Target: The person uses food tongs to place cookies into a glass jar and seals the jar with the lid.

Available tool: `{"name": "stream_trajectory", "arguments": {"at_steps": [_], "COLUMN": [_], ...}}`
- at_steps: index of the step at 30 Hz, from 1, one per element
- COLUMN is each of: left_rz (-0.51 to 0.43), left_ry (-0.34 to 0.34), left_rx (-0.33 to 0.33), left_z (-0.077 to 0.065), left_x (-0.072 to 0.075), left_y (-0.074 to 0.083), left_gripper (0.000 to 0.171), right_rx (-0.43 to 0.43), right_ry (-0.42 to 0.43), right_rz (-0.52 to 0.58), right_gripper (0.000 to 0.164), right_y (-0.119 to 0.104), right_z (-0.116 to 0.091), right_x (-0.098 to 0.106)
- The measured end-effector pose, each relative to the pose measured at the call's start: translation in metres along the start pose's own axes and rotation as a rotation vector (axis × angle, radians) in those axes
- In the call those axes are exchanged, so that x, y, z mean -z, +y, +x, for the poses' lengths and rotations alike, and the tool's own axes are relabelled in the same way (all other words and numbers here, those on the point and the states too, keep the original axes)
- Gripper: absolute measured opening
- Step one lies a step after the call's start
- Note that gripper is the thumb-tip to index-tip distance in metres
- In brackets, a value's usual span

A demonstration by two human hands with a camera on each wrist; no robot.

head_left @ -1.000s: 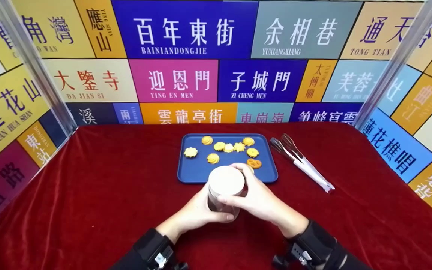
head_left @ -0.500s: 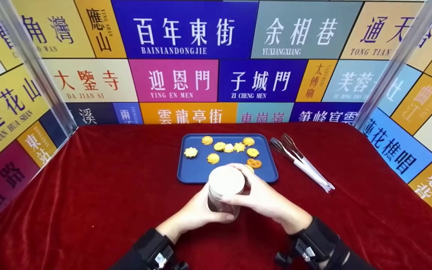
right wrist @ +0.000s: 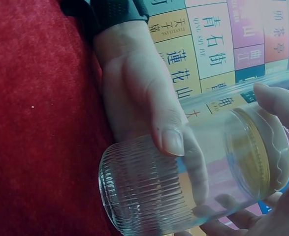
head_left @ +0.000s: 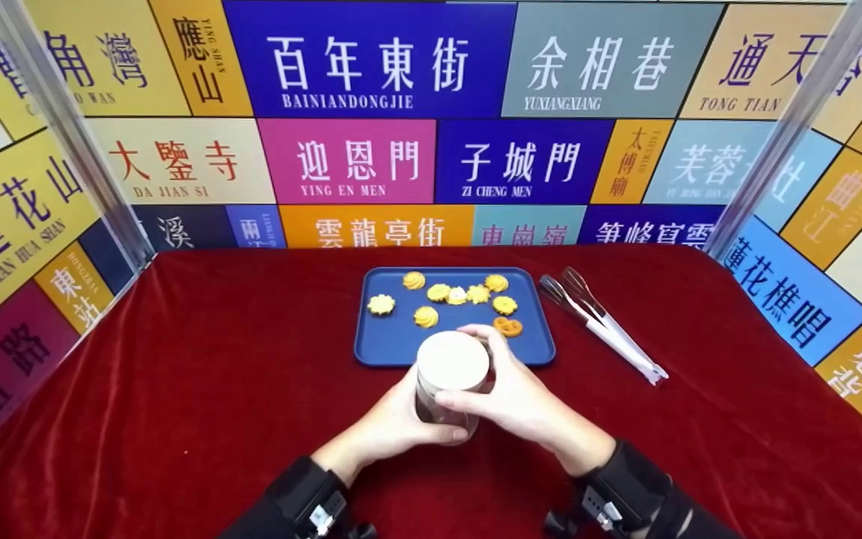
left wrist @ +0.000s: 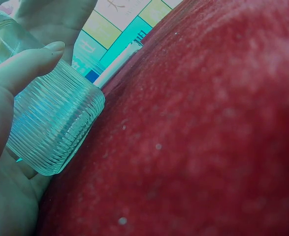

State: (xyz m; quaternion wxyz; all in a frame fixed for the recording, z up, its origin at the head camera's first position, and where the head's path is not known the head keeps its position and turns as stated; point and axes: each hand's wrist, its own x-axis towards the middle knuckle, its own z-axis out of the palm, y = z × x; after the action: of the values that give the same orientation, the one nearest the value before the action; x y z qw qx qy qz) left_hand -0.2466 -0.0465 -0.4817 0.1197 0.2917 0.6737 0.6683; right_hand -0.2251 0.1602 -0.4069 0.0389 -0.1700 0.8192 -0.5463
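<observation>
Right hand (head_left: 513,389): shifted slightly round the lid (head_left: 453,361), gripping it.
Left hand (head_left: 390,423): wrapped round the clear jar (left wrist: 60,123).
Jar: just nearside of the tray (head_left: 390,346); probably light, stiff, breakable.
Best hold: low, on those likely non-slip ribs (right wrist: 139,189).

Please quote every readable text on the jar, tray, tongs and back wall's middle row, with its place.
"大鑒寺 DA JIAN SI": cream panel
"迎恩門 YING EN MEN": pink panel
"子城門 ZI CHENG MEN": blue panel
"太傅廟": orange panel; small letters blurred
"芙蓉": pale-blue panel; rest obscured or blurred
Jar, tray, tongs: no visible text.
</observation>
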Motion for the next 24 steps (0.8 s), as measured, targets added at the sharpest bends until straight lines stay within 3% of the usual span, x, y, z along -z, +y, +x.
{"name": "stream_trajectory", "arguments": {"at_steps": [8,24], "left_rz": [0.004,0.082], "left_ry": [0.0,0.027], "left_rx": [0.007,0.017], "left_z": [0.0,-0.001], "left_x": [0.0,0.001], "left_y": [0.0,0.001], "left_gripper": [0.101,0.104], "right_rx": [-0.036,0.017], "right_ry": [0.047,-0.118], "right_rz": [-0.027,0.06], "right_gripper": [0.079,0.078], "right_y": [-0.002,0.005], "right_z": [0.0,0.005], "right_x": [-0.003,0.01]}}
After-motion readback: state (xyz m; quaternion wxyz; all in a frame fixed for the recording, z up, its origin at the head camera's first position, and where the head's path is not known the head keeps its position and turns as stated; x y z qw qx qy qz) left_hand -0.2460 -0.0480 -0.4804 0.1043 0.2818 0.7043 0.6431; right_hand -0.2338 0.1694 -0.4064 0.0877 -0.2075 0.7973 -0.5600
